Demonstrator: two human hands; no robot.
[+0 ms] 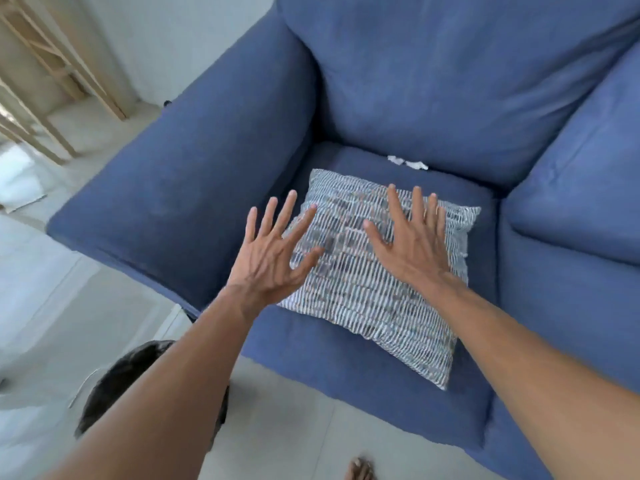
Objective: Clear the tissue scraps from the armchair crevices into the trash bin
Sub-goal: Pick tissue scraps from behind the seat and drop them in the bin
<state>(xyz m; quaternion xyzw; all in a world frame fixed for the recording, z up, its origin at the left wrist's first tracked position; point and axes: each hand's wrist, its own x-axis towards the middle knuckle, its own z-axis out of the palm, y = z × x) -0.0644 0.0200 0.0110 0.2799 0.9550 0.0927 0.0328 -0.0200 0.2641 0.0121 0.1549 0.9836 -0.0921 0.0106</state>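
The tissue scraps [408, 162] sit beyond your fingertips, wedged in the crevice where the seat meets the backrest of the blue armchair [450, 81]; two small white bits show there, side by side. Between you and them lies a striped cushion [363, 289], flat on the seat and turned at an angle, its far edge just short of the scraps.

Your right hand [412, 237] is spread wide, fingers splayed, over the cushion's far half; whether the palm presses the fabric or only hovers cannot be told. It grasps nothing. Your left hand [273, 251] is likewise open and empty, fingers fanned, held over the cushion's left edge and the gap beside the armrest [180, 174].

Below your left forearm, on the pale tiled floor [294, 427], stands the trash bin [114, 382], dark and mostly hidden by the arm. A bare foot [360, 470] shows at the bottom edge, between your two arms. Far off to the left of your left hand, wooden slats [52, 64] lean near the wall.
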